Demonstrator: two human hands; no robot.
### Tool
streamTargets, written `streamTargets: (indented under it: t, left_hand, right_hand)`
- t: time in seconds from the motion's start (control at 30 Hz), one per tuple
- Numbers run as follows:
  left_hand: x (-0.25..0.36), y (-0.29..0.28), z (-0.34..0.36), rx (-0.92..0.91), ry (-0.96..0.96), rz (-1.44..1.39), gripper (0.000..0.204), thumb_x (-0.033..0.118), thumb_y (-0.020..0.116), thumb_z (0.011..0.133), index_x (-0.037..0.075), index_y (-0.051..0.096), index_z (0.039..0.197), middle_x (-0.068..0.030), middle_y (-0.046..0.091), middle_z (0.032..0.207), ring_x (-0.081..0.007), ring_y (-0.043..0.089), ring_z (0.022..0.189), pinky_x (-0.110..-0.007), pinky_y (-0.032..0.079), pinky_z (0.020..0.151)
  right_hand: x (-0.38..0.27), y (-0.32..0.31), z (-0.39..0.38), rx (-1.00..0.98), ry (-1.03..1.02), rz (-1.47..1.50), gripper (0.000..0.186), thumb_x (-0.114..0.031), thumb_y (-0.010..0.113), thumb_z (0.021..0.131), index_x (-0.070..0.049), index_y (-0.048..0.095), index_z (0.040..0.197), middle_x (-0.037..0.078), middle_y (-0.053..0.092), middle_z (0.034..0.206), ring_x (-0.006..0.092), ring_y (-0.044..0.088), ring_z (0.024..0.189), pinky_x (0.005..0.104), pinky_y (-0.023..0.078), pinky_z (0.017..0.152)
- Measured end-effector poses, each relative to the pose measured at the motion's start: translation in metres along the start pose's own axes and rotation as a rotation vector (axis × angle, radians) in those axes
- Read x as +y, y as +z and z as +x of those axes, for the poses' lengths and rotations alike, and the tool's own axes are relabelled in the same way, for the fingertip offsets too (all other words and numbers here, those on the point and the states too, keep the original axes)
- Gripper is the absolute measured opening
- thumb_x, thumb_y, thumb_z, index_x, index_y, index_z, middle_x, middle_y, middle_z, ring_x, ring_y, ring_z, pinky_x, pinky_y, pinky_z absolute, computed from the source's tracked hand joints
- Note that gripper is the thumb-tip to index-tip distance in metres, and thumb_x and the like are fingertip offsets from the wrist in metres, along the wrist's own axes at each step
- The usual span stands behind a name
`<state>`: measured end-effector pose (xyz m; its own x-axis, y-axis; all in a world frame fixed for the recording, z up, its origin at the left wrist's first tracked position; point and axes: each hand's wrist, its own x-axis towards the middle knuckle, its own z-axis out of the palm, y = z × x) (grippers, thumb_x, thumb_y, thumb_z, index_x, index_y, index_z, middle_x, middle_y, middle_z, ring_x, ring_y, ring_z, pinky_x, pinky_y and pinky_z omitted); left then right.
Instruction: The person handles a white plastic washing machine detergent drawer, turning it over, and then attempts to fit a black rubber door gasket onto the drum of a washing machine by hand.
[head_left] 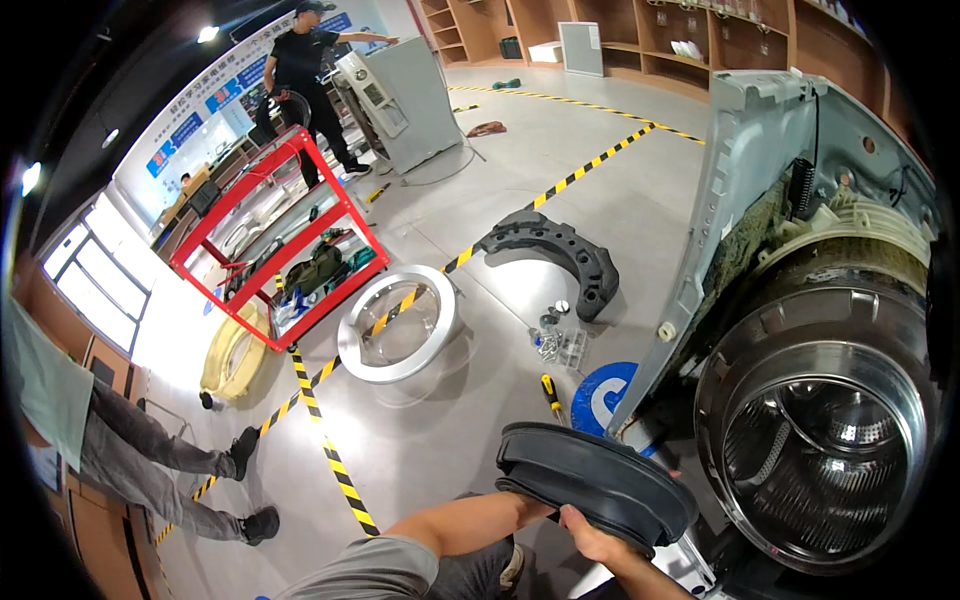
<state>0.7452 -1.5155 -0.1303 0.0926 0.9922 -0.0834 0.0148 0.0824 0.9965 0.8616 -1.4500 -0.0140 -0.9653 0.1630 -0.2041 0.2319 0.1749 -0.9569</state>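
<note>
A dark grey rubber door gasket (590, 470), a wide ring seen nearly edge-on, is held tilted in front of me at the bottom. My left hand (530, 505) reaches in under its near side, and the gasket covers most of its fingers. My right hand (592, 538) grips the near lower rim, thumb lying against the rubber. Just right of the gasket stands an opened washing machine (705, 220) with its steel drum (815, 450) exposed. A yellow and black screwdriver (551, 397) lies on the floor beyond the gasket.
A curved black counterweight (560, 240), a parts box (565, 348) with screws, and a round door (447, 345) lie on the floor. A red cart (345, 215) stands beyond, near a yellowish tub part (235, 355). One person (300, 60) stands by a grey machine (420, 110); another (150, 440) is at left.
</note>
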Motion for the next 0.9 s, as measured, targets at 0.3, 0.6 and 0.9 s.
streamTargets:
  t: [0.3, 0.6, 0.9]
  left_hand:
    - [0.002, 0.001, 0.004, -0.006, -0.002, -0.063, 0.05, 0.022, 0.053, 0.093, 0.004, 0.042, 0.138, -0.0102, 0.053, 0.134, -0.0255, 0.047, 0.127, -0.04, 0.029, 0.111]
    - [0.0, -0.003, 0.001, 0.009, -0.005, -0.12, 0.049, 0.022, 0.053, 0.093, 0.004, 0.043, 0.138, -0.0099, 0.052, 0.135, -0.0254, 0.047, 0.127, -0.04, 0.029, 0.111]
    - [0.0, -0.021, -0.009, 0.056, 0.016, -0.216, 0.048, 0.022, 0.052, 0.094, 0.004, 0.044, 0.137, -0.0096, 0.051, 0.136, -0.0254, 0.046, 0.127, -0.039, 0.029, 0.111]
  right_hand:
    - [-0.017, 0.003, 0.0, -0.177, -0.046, 0.504, 0.046, -0.042, 0.047, 0.098, 0.002, 0.061, 0.1, 0.008, 0.062, 0.09, 0.0179, 0.059, 0.086, 0.0325, 0.047, 0.082]
    - [-0.005, 0.016, 0.0, -0.229, 0.021, 0.747, 0.052, -0.047, 0.037, 0.1, 0.0, 0.058, 0.104, 0.008, 0.058, 0.102, 0.0191, 0.051, 0.101, 0.0346, 0.035, 0.099]
    - [-0.037, 0.014, 0.006, -0.282, -0.037, 1.128, 0.054, -0.034, 0.055, 0.094, -0.001, 0.042, 0.135, 0.015, 0.051, 0.131, 0.0294, 0.042, 0.129, 0.0427, 0.029, 0.108]
